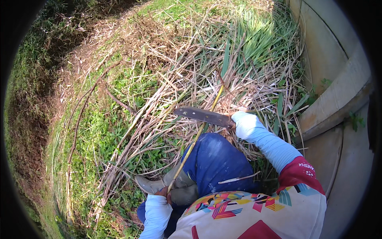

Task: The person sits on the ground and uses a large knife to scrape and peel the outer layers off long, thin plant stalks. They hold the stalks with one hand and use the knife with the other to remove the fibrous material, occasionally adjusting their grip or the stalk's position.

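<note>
My left hand, low in the view next to my boot, is closed round the lower end of a long yellow-green stalk. The stalk slants up and to the right past my bent knee. My right hand, mostly covered by a pale sleeve, grips a machete by its handle. Its dark, broad blade points left and lies across the stalk's upper part; whether the two touch, I cannot tell. Beneath them spread dry, pale cut stalks.
Concrete walling with a raised ledge stands close on my right. Green cut leaves lie in a heap ahead. A bent brown branch rests on the weeds at left. My blue-trousered knee is under the stalk, with a dry sliver on it.
</note>
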`<state>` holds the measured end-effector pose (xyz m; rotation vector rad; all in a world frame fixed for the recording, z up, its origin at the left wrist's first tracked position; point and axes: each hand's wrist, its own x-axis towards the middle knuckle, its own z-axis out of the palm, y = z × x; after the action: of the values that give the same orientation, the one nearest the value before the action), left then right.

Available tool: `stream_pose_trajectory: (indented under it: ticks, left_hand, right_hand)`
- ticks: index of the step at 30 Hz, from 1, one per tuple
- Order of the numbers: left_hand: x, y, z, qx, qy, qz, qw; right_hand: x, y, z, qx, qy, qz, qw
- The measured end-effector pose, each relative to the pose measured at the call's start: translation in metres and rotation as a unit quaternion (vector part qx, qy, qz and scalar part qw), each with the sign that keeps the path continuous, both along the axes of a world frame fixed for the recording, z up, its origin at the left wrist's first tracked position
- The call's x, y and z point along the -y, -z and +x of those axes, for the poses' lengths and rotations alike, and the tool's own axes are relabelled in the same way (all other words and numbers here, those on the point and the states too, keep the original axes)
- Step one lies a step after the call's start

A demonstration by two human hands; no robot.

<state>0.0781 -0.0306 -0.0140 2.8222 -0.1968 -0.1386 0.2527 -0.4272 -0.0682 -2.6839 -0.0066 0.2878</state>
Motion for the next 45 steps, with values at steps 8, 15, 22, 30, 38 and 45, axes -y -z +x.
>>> stream_pose_trajectory:
  ticks: [8,15,22,30,38,45]
  left_hand:
    - [-0.044,0.001,-0.032,-0.070,-0.019,-0.007,0.997]
    - [-0.017,-0.018,-0.012,-0.086,-0.053,-0.019,0.995]
    - [-0.026,-0.026,-0.009,-0.093,-0.047,-0.092,0.990]
    - [-0.038,-0.017,-0.026,-0.217,-0.113,-0.268,0.932]
    - [-0.009,0.001,0.006,-0.347,-0.169,-0.425,0.819]
    - [-0.034,0.001,-0.017,-0.395,-0.171,-0.484,0.762]
  right_hand:
    - [0.114,0.066,0.082,0.044,0.264,-0.041,0.963]
    - [0.052,0.042,0.012,0.117,0.114,0.026,0.986]
    - [0.006,0.025,-0.017,0.139,-0.148,0.037,0.978]
    - [0.109,0.069,0.043,0.104,0.331,0.073,0.935]
    - [0.003,0.020,-0.060,0.192,-0.059,0.112,0.973]
    - [0.096,0.042,0.019,0.149,0.234,0.051,0.959]
